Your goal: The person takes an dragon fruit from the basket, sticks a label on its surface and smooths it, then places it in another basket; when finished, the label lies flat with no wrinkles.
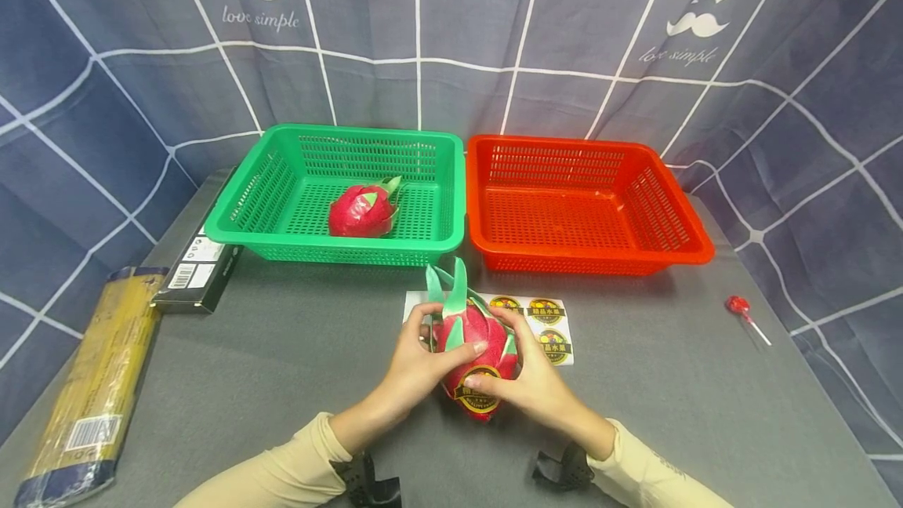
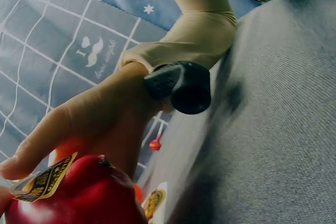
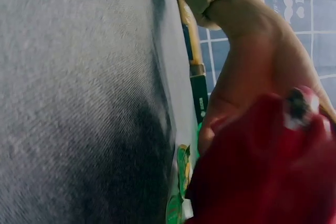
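Observation:
A pink-red dragon fruit (image 1: 483, 328) with green leaf tips is held up between both hands, in front of the baskets. My left hand (image 1: 416, 359) grips its left side, thumb across the front. On the other side my right hand (image 1: 539, 382) grips it, its thumb on a round black-and-gold sticker (image 1: 481, 394) low on the fruit. In the left wrist view, one edge of the sticker (image 2: 50, 182) stands up from the red skin. The right wrist view shows the dragon fruit's (image 3: 262, 166) dark stem end close up. Behind the fruit lies a white sticker sheet (image 1: 416, 300), partly covered.
A green basket (image 1: 353, 252) at the back holds another dragon fruit (image 1: 361, 212). Beside it stands a red basket (image 1: 585, 261). At left lie a dark box (image 1: 194, 277) and a pack of dry noodles (image 1: 106, 375); a red lollipop (image 1: 738, 304) lies at right.

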Tool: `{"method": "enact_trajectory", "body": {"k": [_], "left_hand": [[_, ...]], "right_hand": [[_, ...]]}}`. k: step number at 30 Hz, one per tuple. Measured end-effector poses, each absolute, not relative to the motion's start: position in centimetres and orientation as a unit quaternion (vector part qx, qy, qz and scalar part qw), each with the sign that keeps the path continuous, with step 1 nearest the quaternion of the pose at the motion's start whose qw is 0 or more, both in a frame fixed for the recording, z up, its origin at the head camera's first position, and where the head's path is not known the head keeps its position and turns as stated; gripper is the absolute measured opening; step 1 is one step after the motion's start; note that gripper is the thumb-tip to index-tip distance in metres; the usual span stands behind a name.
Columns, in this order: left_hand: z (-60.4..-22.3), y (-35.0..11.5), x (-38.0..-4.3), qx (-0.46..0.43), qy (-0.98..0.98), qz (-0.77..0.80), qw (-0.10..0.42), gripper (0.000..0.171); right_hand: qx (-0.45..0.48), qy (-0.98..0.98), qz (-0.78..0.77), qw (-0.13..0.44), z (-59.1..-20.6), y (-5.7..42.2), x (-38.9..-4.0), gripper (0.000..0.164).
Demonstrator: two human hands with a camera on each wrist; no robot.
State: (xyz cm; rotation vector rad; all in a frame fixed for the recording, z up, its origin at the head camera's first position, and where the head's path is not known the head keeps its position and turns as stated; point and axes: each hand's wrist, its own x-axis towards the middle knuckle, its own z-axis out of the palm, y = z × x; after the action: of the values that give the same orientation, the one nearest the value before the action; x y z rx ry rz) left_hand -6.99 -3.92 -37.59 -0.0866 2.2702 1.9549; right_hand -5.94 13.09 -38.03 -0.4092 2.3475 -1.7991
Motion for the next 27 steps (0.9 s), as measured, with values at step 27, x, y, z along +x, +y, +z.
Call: {"method": "enact_trajectory", "body": {"k": [27], "left_hand": [[-37.63,-3.56,-6.22,0.002,0.798,0.601,0.043,0.066]], "right_hand": [[-0.102,0.768,-0.625,0.101,-37.81,12.64,-5.35,0.079]]}}
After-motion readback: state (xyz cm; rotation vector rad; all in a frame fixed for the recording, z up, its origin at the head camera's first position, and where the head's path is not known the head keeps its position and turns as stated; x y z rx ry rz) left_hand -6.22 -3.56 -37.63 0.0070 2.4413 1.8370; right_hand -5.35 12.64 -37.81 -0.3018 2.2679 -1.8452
